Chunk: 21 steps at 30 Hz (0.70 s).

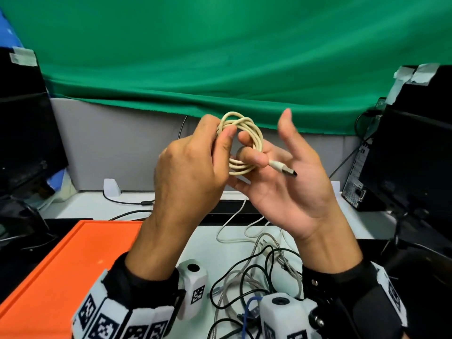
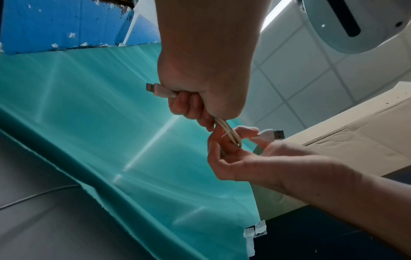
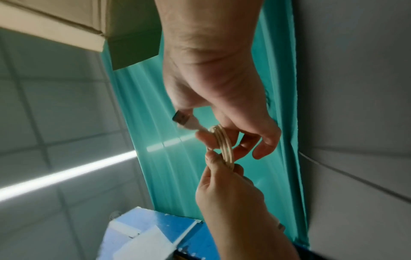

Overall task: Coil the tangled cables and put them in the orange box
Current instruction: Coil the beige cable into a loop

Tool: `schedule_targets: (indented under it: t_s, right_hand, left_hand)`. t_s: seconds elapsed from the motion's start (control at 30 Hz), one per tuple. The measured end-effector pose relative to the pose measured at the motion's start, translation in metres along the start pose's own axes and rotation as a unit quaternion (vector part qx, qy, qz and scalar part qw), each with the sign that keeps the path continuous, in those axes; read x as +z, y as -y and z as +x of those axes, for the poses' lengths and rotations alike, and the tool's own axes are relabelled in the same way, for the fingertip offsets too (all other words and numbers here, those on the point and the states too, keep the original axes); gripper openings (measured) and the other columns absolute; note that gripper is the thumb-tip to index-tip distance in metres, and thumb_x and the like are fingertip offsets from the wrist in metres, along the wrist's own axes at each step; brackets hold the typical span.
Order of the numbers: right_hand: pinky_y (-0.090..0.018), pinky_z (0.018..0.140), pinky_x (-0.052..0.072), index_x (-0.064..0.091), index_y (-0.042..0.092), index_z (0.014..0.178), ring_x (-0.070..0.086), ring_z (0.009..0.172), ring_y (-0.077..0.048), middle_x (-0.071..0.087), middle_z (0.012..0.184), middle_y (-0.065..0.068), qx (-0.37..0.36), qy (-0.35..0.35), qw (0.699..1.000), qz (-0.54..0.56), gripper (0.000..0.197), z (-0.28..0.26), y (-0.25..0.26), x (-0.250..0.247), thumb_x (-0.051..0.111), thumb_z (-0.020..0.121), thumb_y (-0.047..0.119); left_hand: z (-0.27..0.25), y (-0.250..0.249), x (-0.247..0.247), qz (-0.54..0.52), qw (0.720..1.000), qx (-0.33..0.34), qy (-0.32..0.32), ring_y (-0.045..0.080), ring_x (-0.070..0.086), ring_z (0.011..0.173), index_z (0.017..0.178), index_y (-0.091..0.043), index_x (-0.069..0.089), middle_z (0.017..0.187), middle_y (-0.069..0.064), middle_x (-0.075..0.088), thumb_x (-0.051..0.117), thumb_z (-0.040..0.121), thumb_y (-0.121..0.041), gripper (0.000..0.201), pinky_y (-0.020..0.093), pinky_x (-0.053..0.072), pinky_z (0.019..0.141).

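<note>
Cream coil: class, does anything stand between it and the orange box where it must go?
Nothing visible does. The coil is held up between the left hand and right hand, above the desk; the orange box lies lower left. The tangled cables lie right of the box, off that path.

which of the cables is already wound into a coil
The cream cable held up between both hands: it is looped into a ring, USB plug sticking out. The black, silver and white ones lie tangled on the table.

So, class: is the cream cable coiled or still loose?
Coiled. The cream cable forms several stacked loops held between the left hand and right hand; its USB plug sticks out.
</note>
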State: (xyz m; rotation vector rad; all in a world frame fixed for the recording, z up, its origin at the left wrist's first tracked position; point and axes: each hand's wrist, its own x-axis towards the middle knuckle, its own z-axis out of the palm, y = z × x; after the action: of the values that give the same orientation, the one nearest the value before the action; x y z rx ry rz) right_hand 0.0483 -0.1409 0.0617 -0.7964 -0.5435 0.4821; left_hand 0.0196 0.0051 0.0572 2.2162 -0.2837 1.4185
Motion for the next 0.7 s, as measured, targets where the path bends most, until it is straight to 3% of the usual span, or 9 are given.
schedule_targets:
  t_s: [0.13,0.2,0.27,0.37,0.43,0.47,0.57,0.63,0.7]
  right_hand:
    - [-0.034,0.091,0.045,0.06,0.013,0.121,0.061,0.086,-0.012,0.064,0.085,0.004,-0.086,-0.024,0.976,-0.2,0.03,0.001,-0.008,0.0,0.066,0.092,0.02]
    - [-0.032,0.085,0.049,0.06,0.022,0.129,0.064,0.093,-0.011,0.068,0.1,0.0,-0.118,-0.044,0.946,-0.3,0.032,0.003,-0.011,-0.002,0.062,0.098,0.014]
    - [-0.03,0.072,0.054,0.057,0.029,0.135,0.069,0.085,-0.015,0.069,0.109,-0.005,-0.125,-0.059,0.922,-0.361,0.038,0.003,-0.011,-0.001,0.058,0.102,0.011]
    - [-0.029,0.054,0.054,0.034,0.029,0.155,0.067,0.06,-0.022,0.067,0.081,-0.004,-0.078,-0.026,0.916,-0.392,0.056,0.001,-0.008,-0.007,0.05,0.105,0.009]
    - [-0.03,0.054,0.051,0.021,0.031,0.16,0.065,0.057,-0.023,0.071,0.078,-0.001,-0.062,-0.011,0.889,-0.454,0.062,-0.004,-0.001,-0.014,0.047,0.107,0.012]
    - [-0.03,0.055,0.05,0.023,0.03,0.16,0.062,0.056,-0.022,0.075,0.084,-0.001,-0.07,-0.007,0.869,-0.49,0.06,-0.007,0.005,-0.017,0.046,0.107,0.012]
    - [-0.033,0.06,0.048,0.048,0.026,0.149,0.056,0.054,-0.017,0.076,0.088,0.004,-0.141,-0.034,0.799,-0.584,0.044,-0.013,0.017,-0.022,0.048,0.106,0.013]
    - [-0.039,0.067,0.053,0.055,0.027,0.143,0.063,0.059,-0.014,0.075,0.087,0.006,-0.198,-0.073,0.784,-0.584,0.04,-0.011,0.014,-0.02,0.05,0.106,0.014]
    - [-0.044,0.075,0.058,0.059,0.027,0.138,0.073,0.069,-0.014,0.077,0.091,0.005,-0.233,-0.106,0.792,-0.554,0.036,-0.005,0.008,-0.018,0.052,0.105,0.014]
  left_hand:
    - [0.001,0.006,0.008,-0.092,0.994,-0.057,0.022,0.021,0.045,0.056,0.091,-0.014,0.057,0.06,-0.003,0.05,0.045,0.106,-0.035,0.028,0.043,0.04,0.052]
    - [0.001,0.009,0.009,-0.122,0.989,-0.074,0.027,0.019,0.048,0.06,0.093,-0.013,0.057,0.066,-0.002,0.055,0.043,0.107,-0.034,0.028,0.043,0.041,0.055]
    - [0.001,0.01,0.01,-0.138,0.986,-0.087,0.038,0.018,0.051,0.062,0.093,-0.013,0.056,0.071,-0.001,0.057,0.041,0.107,-0.035,0.03,0.043,0.042,0.058]
    - [0.001,0.012,0.011,-0.168,0.978,-0.109,0.06,0.015,0.052,0.061,0.091,-0.013,0.054,0.069,-0.001,0.056,0.042,0.108,-0.035,0.031,0.04,0.042,0.057]
    - [0.004,0.016,0.008,-0.185,0.974,-0.113,0.067,0.009,0.049,0.056,0.088,-0.018,0.055,0.064,-0.01,0.054,0.043,0.107,-0.037,0.03,0.032,0.039,0.052]
    - [0.006,0.02,0.006,-0.188,0.974,-0.112,0.066,0.007,0.047,0.055,0.087,-0.02,0.055,0.062,-0.013,0.052,0.043,0.106,-0.039,0.03,0.031,0.037,0.053]
    - [0.009,0.023,-0.001,-0.221,0.965,-0.121,0.071,0.014,0.039,0.055,0.085,-0.021,0.055,0.059,-0.01,0.045,0.044,0.104,-0.044,0.032,0.035,0.033,0.053]
    - [0.011,0.017,-0.005,-0.303,0.938,-0.148,0.08,0.015,0.035,0.054,0.085,-0.018,0.055,0.058,-0.008,0.04,0.046,0.106,-0.04,0.031,0.033,0.031,0.05]
    - [0.012,0.016,-0.011,-0.376,0.903,-0.172,0.115,0.013,0.043,0.055,0.09,-0.015,0.057,0.06,-0.006,0.046,0.048,0.106,-0.033,0.026,0.027,0.037,0.05]
